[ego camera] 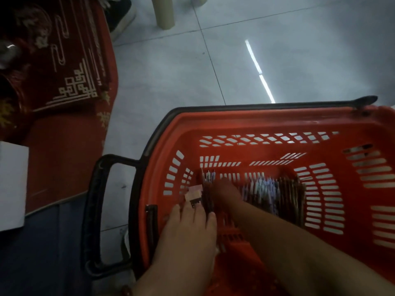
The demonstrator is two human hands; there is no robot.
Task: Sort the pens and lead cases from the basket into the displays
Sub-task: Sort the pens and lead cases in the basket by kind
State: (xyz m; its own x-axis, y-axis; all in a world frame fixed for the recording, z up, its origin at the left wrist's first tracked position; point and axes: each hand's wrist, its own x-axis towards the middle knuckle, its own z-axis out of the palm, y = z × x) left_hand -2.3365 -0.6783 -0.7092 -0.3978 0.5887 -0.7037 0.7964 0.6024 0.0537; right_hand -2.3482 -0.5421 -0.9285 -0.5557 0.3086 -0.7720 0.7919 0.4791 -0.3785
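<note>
Around: a red patterned carpet (64, 86) with pale key-fret borders fills the upper left of the frame; a white box (11, 184) sits at the left edge; two pale cylindrical legs (164, 13) stand at the top centre, with a dark shoe (119, 16) just left of them.
In the way: the black handle (96, 210) of the basket juts out at lower left; a second black handle (256, 107) lies folded along the far rim.
Surface: a grey tiled floor (299, 50) with dark grout lines and a bright streak of reflected light at centre right; the light is dim and the picture is blurred.
Basket: a red slotted plastic basket (352, 210) takes up the lower right, standing on the floor.
Pens: a row of pens (269, 193), pastel ones to the left and dark ones to the right, lies on the basket bottom, right of both hands.
Lead cases: a pinkish small case (193, 194) lies beside a dark bundle (208, 197) near the basket's left wall.
Left hand: the left hand (190, 229) reaches in over the near rim, fingers stretched out, fingertips touching the pinkish case and the dark bundle; no grip shows.
Right hand: the right hand (226, 189) lies deeper in, between the dark bundle and the pens; blur hides whether its fingers hold anything.
</note>
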